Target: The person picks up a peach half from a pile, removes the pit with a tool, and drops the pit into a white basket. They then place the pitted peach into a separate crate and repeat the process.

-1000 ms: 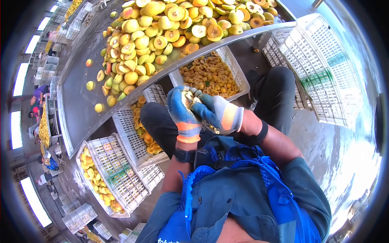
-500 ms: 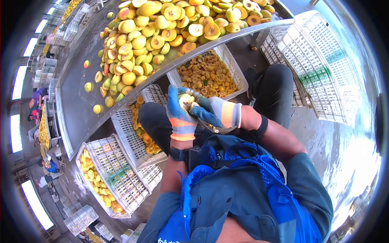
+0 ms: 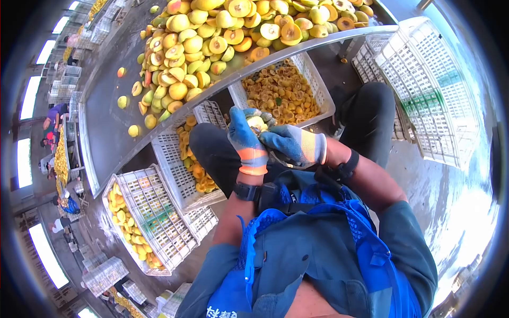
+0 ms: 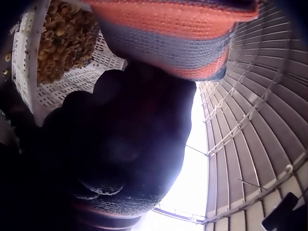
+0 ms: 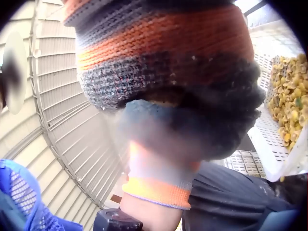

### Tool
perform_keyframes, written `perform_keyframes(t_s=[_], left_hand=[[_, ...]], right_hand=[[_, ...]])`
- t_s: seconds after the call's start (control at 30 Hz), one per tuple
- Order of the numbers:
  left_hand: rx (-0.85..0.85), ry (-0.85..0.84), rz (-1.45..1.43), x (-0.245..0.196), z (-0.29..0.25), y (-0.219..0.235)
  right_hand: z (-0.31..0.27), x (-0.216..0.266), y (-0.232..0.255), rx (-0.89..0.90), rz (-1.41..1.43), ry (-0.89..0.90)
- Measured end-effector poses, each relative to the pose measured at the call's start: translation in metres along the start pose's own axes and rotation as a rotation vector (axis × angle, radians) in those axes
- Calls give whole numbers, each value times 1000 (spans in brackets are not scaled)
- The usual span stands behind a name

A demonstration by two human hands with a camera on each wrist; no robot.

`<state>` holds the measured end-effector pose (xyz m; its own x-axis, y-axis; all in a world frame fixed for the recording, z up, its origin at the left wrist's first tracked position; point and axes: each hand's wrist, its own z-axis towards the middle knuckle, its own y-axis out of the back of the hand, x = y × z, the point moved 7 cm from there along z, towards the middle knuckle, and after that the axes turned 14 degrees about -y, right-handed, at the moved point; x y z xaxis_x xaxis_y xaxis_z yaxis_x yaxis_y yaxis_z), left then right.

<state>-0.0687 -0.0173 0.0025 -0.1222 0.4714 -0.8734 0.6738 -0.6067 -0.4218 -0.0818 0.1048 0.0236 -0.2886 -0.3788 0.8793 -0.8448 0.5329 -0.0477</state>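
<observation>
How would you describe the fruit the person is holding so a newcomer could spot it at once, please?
Start at the long metal table heaped with yellow fruit, then drop to the person's lap. The peach half sits between the left hand and right hand, the only fruit held in gloves.

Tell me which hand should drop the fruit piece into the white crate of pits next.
Likely the left hand: its blue-and-orange glove cups the pale yellow fruit piece, which sits just short of the white plastic crate of pits. The right hand works at the fruit from the side and appears to hold it less fully.
</observation>
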Motion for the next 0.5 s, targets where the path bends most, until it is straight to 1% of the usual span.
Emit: perform_keyframes(t_s=[0.07, 0.1, 0.2, 0.23, 0.33, 0.37, 0.43, 0.47, 0.5], left_hand=[[-28, 13, -11, 0, -1, -1], [-71, -2, 5, 6, 4, 7], [15, 3, -15, 3, 1, 3], [45, -56, -24, 6, 3, 6], [98, -120, -31, 8, 2, 4], [111, -83, -23, 10, 2, 3], [131, -20, -11, 11, 7, 0], [144, -9, -61, 12, 7, 0], [161, 8, -108, 13, 5, 1]], right_hand=[[-2, 5, 1, -58, -99, 58], [0, 4, 1, -79, -219, -49], [3, 3, 1, -40, -187, -70], [0, 6, -1, -3, -66, 1], [1, 0, -4, 58, -48, -92], [0, 0, -2, 25, -12, -65], [2, -5, -3, 43, 165, -136], [3, -9, -4, 55, 255, -172], [7, -24, -9, 141, 361, -273]])
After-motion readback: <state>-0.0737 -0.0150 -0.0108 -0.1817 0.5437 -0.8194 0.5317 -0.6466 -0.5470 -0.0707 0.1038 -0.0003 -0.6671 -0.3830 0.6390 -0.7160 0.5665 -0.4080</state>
